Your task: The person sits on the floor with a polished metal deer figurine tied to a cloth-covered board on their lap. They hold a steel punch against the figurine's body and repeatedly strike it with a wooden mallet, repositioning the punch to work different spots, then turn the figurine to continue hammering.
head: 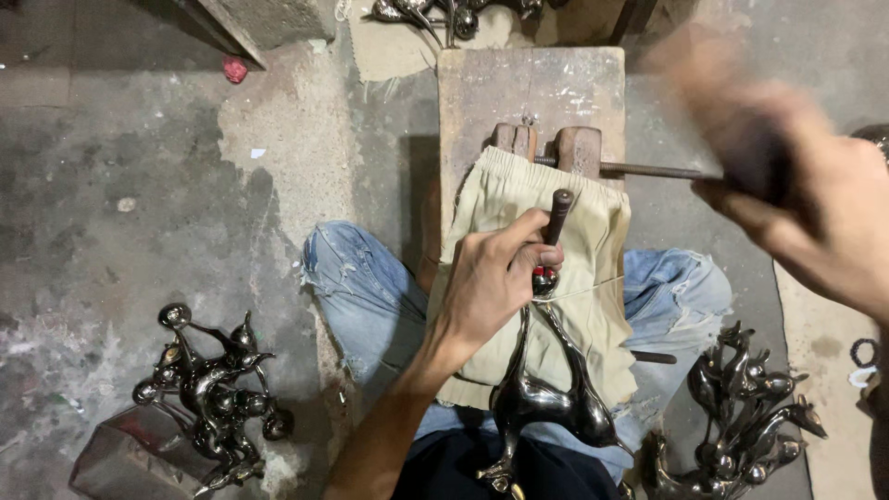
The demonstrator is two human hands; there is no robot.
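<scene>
My left hand grips a dark metal punch upright against the head of a shiny black metal bird figure. The figure lies on a beige cloth draped over a wooden block between my knees. My right hand, blurred by motion, is raised at the right and closed around the dark handle of a hammer. The hammer's wooden head and thin metal shaft stretch over the top of the cloth.
A pile of similar shiny metal bird figures lies on the concrete floor at the lower left, another pile at the lower right. More figures lie beyond the block. My legs in blue jeans straddle the block.
</scene>
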